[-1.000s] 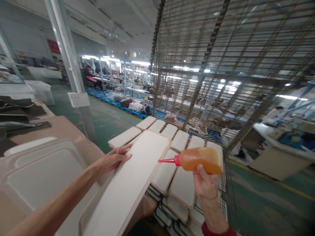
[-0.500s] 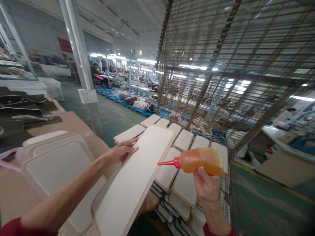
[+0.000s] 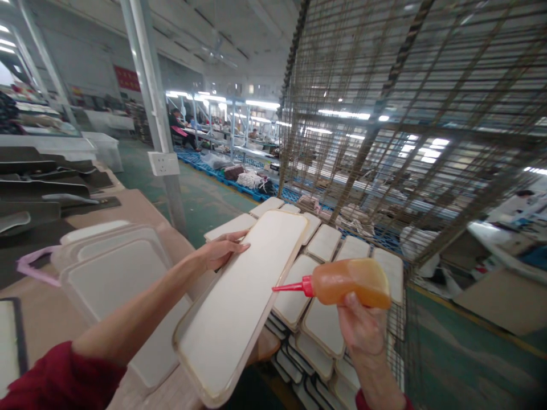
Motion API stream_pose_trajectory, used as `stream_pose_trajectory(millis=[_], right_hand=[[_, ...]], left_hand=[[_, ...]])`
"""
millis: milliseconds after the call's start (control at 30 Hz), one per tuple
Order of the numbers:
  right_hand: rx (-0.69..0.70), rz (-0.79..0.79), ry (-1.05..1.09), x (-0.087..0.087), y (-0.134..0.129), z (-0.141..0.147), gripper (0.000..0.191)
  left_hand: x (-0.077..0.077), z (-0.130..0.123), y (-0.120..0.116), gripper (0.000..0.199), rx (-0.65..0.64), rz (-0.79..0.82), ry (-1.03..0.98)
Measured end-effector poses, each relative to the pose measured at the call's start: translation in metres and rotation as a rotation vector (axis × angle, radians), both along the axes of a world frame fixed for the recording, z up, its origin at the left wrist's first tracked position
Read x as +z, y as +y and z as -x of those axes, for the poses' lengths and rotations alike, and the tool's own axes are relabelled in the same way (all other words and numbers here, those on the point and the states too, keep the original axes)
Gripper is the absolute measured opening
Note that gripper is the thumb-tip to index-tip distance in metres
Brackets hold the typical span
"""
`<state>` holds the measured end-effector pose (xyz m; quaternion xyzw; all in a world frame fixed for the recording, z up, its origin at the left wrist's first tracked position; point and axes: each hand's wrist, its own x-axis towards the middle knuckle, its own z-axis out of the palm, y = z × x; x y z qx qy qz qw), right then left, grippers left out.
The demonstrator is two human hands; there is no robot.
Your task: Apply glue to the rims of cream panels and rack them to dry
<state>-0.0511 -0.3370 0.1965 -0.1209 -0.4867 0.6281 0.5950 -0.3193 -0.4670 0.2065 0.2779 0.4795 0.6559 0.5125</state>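
Note:
A long white panel (image 3: 239, 296) with rounded corners and a yellowish edge slants across the middle of the view. My left hand (image 3: 224, 250) grips its left edge, thumb on top and the other fingers partly hidden. In my right hand (image 3: 363, 324) is a squeeze bottle (image 3: 350, 282) of amber liquid, lying on its side with its red nozzle pointing left. The nozzle tip is at the panel's right edge; whether it touches I cannot tell. Beyond and below lie rows of similar smaller white panels (image 3: 323, 242), stacked in layers.
Larger pale panels (image 3: 115, 273) lie on the brown-covered table (image 3: 141, 213) at left, near dark sheets (image 3: 38, 176). A metal post with a socket box (image 3: 164, 164) stands behind. A tilted wire mesh rack (image 3: 363, 114) rises at right. People sit at distant benches.
The panel's near end has come up and into fuller view, and the nozzle tip sits slightly lower along its right edge. The whole view has shifted a little. Both hands keep their hold.

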Motion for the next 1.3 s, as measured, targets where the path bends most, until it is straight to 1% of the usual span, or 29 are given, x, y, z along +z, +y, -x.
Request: stream_pose_trajectory(millis=[300,433,667,833,1000,1100,1200,1300], right_hand=[[0.023,0.029,-0.046,-0.003,-0.004,-0.002,0.051],[0.032,0.032,-0.062,-0.004,-0.007,-0.001,0.050],[0.045,0.016,-0.109,-0.004,-0.009,0.000,0.054],[0.084,0.026,-0.109,-0.009,-0.011,0.000,0.054],[0.127,0.043,-0.097,-0.015,-0.012,0.000,0.054],[0.135,0.036,-0.109,-0.015,-0.013,0.000,0.055],[0.147,0.069,-0.114,-0.017,-0.013,0.000,0.058],[0.159,0.106,-0.111,-0.022,-0.017,0.000,0.059]], left_hand=[[0.007,0.008,0.010,0.074,0.010,0.024,0.024],[0.010,0.010,0.014,0.073,0.024,0.034,0.022],[0.010,0.019,0.019,0.073,0.028,0.033,0.025],[0.010,0.025,0.024,0.076,0.022,0.030,0.001],[0.011,0.031,0.027,0.078,0.090,0.055,-0.029],[0.013,0.034,0.027,0.079,0.098,0.064,-0.037],[0.014,0.036,0.027,0.080,0.104,0.073,-0.035],[0.015,0.037,0.028,0.077,0.137,0.077,-0.035]])
